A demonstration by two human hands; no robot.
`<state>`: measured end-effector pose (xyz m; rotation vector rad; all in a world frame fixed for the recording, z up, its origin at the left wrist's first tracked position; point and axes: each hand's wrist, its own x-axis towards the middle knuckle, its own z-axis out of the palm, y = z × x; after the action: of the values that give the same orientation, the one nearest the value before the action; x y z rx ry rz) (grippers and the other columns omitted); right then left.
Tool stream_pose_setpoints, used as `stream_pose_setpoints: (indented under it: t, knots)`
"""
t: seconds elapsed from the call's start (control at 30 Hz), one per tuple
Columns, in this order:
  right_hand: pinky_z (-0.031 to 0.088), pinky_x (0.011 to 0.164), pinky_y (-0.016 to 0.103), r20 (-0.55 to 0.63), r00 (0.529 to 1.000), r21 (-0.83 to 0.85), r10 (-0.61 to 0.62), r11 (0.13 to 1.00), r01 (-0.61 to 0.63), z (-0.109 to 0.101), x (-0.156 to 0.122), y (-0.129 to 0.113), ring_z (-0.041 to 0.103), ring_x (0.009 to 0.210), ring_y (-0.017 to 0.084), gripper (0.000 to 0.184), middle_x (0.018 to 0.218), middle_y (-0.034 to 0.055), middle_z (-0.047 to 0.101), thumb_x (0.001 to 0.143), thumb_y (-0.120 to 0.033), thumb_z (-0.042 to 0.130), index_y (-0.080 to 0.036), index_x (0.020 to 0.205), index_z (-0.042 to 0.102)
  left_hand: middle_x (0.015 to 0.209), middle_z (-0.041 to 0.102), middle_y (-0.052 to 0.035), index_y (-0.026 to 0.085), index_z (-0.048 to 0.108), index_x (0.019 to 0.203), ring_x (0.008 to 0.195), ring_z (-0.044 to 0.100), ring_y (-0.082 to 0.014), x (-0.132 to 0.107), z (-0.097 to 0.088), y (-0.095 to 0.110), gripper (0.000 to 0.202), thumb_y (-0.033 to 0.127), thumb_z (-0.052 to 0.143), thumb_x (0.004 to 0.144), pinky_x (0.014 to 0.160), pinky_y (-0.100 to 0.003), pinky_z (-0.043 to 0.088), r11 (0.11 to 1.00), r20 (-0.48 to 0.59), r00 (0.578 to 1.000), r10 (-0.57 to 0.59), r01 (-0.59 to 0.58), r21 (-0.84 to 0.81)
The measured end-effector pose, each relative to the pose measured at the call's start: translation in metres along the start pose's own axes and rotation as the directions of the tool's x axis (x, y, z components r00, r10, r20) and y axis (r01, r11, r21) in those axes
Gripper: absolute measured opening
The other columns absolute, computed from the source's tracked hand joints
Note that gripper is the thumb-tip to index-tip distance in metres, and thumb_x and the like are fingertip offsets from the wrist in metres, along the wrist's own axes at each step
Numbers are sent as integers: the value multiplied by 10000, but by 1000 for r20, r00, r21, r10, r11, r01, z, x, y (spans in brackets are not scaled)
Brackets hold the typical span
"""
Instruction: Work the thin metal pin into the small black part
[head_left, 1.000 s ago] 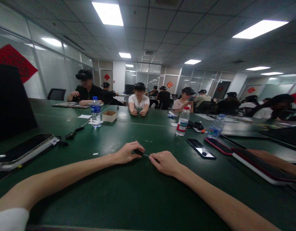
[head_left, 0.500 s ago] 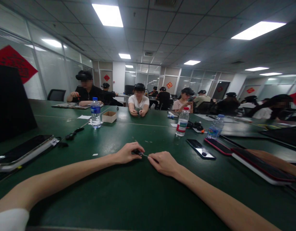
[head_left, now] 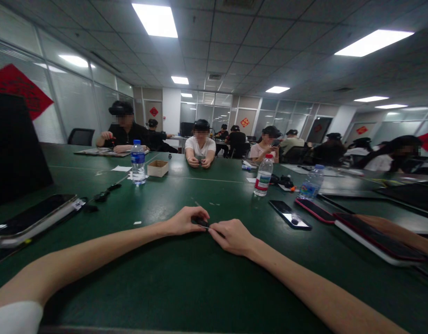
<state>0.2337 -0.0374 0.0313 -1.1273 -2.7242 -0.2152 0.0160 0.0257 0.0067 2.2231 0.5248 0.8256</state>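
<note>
In the middle of the green table (head_left: 172,287), my left hand (head_left: 186,221) is closed around a small dark object (head_left: 200,221), partly covered by the fingers. My right hand (head_left: 232,235) pinches a thin, metallic-looking rod (head_left: 206,227); most of it is hidden in the fist, so its exact kind cannot be told. The rod's tip meets the near side of the dark object. Both hands rest low over the tabletop, fingertips almost touching.
Beyond the hands stand a blue-capped bottle (head_left: 138,162), a small open box (head_left: 158,168) and a red-capped bottle (head_left: 263,175). Phones (head_left: 289,215) lie to the right, near another person's arm (head_left: 397,232). A device (head_left: 40,213) lies left. Several people sit around.
My right hand has shifted slightly left, bringing the rod up against the dark object. Less of the rod shows between the hands. My left hand has stayed nearly in place.
</note>
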Motion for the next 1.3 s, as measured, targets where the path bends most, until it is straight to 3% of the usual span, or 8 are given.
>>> stream_pose_setpoints:
  t: [0.27,0.43,0.57,0.67,0.8,0.97,1.3]
  knots:
    - [410,677,222,-14,998,38,55,998,-55,-7,-5,11,604,692,122,379,834,49,692,988,-363,342,-180,1008,673,936,625,-55,121,527,879,849,609,-165,5,-3,-16,415,282,828,642,801,-327,493,945,-78,987,-142,112,-307]
    - [418,678,226,-26,997,64,78,995,-76,-8,-6,14,599,673,119,392,803,38,684,992,-372,334,-181,991,676,979,635,-61,134,620,1028,877,598,-160,6,-9,-16,348,324,727,757,805,-301,474,939,-36,982,-183,163,-303]
    - [423,674,230,-39,993,75,113,991,-110,-7,-6,14,596,659,117,406,786,31,678,993,-386,329,-181,965,679,961,639,-41,182,524,1229,847,599,-144,5,-10,-17,505,315,705,776,766,-274,470,916,-33,972,-234,209,-343]
    - [427,664,229,-26,989,80,145,987,-142,-7,-6,14,598,651,116,416,792,32,681,995,-393,321,-181,974,678,889,651,-33,158,533,1168,789,596,-136,5,-9,-19,495,312,737,744,718,-251,458,907,-40,968,-249,218,-361]
    - [432,682,233,-30,984,55,176,983,-174,-6,-5,14,609,678,124,421,813,36,688,997,-401,312,-189,990,676,951,658,-59,142,598,1111,767,575,-121,6,-10,-17,367,364,643,822,658,-222,431,924,37,974,-223,223,-311]
    - [423,681,235,-52,983,1,174,985,-175,-3,-5,15,619,697,134,423,815,37,690,995,-413,312,-203,976,679,949,666,-73,149,620,1153,754,557,-120,7,-11,-17,394,425,538,885,606,-200,399,942,43,977,-210,214,-257]
    - [410,652,230,-35,978,-23,205,978,-206,-3,-4,14,608,670,136,446,787,38,688,993,-421,301,-204,937,687,915,666,-64,144,629,1159,639,492,-88,7,-11,-14,445,474,508,887,561,-184,359,946,57,968,-245,251,-206]
